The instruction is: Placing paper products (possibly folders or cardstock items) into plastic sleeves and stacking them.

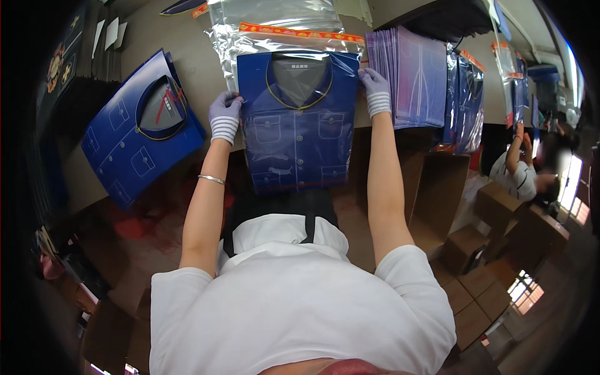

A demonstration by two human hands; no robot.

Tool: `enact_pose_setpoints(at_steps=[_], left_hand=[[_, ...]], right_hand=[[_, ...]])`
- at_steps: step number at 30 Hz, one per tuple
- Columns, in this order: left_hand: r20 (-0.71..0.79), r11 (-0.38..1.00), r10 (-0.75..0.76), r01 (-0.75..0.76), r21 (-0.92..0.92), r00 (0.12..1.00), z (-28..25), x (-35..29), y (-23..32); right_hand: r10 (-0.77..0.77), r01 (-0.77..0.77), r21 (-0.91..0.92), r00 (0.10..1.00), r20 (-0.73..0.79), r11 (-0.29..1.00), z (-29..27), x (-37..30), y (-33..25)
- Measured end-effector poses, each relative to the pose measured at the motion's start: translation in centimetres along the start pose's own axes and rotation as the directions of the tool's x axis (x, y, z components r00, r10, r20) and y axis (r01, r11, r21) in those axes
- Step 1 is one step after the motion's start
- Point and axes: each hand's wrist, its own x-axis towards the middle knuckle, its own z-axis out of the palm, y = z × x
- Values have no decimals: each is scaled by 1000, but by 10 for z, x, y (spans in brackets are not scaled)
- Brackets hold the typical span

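Observation:
A blue card folder printed like a buttoned jacket, with a collar-shaped cutout and yellow cord, lies in a clear plastic bag in front of me. A red-orange patterned strip crosses the bag above the collar. My left hand, in a lavender glove with a striped cuff, is closed on the bag's left edge. At the upper right edge, the fingers of my gloved right hand pinch the bag. The folder's lower end reaches past the table edge toward my body.
Left of me lies another blue jacket-printed folder, unbagged. A stack of purple-blue folders stands at right, beside bagged ones. More clear bags lie at the back. Cardboard boxes stand lower right; a co-worker is beyond.

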Motion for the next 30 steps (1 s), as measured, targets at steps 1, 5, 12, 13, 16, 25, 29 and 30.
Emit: enact_pose_setpoints(at_steps=[1,5,12,13,16,25,29,30], left_hand=[[15,996,-66,66,-60,998,-4,-6,3],[76,982,147,-136,-133,986,-6,-30,-31],[372,984,24,43,-171,928,-29,-115,-72],[401,976,63,28,-216,914,-37,-122,-81],[492,941,83,94,-324,867,-46,-131,-59],[804,985,159,-40,-166,574,4,-127,-9],[830,989,137,-117,-87,541,-6,-126,-37],[829,994,92,-107,-39,552,-8,-127,-42]], right_hand=[[74,-70,79,996,-46,994,6,-13,-8],[-94,95,9,988,-125,995,8,-52,10],[150,-150,5,988,-33,989,-30,-205,106],[140,-140,9,990,-29,990,-29,-219,91],[190,-193,12,973,133,981,-18,-252,-47],[-304,463,-688,886,349,559,60,-244,-234],[-176,517,-615,831,527,596,134,-195,-145],[-42,346,-521,861,508,780,136,-191,-104]])
